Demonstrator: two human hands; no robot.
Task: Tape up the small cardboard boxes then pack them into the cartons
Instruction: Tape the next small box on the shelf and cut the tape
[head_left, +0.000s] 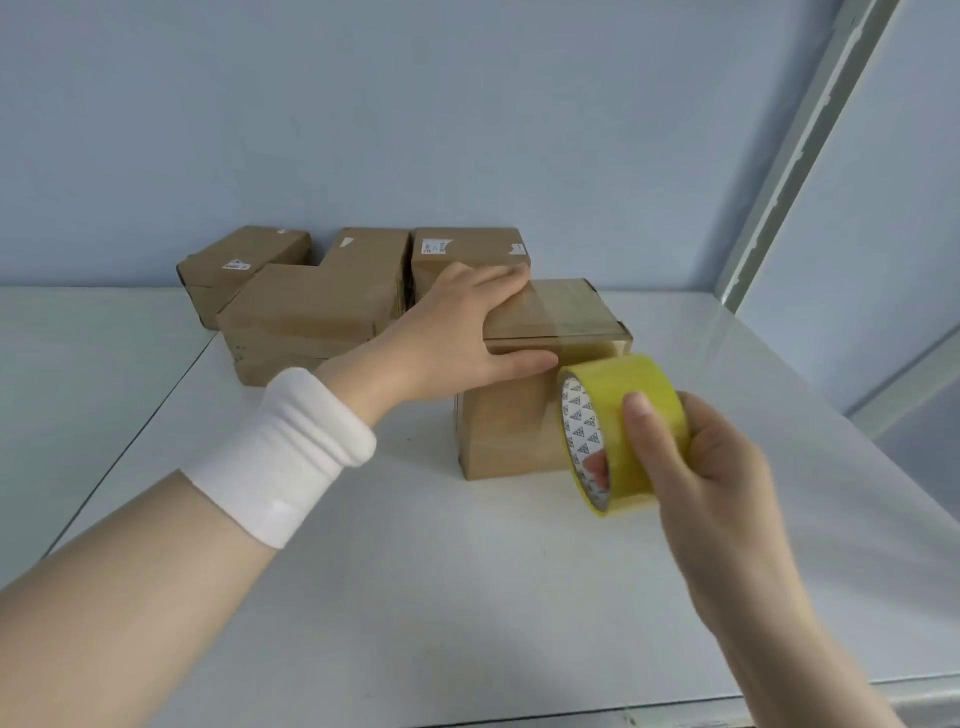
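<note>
Cardboard box (511, 431), brown, matte and rectangular, stood on the smooth white bench (415, 571), with a glossy clear strip of tape (553, 312) running across its top and over the front edge. The left hand (467, 322), above a soft ribbed white wristband (280, 457), lay flat on the box's top with fingers straight, while the right hand (711, 467) gripped the round yellowish tape roll (631, 415) against the box's front, thumb on its outer face. Four other boxes (311, 312) of the same brown card sat clustered behind it, to its left.
</note>
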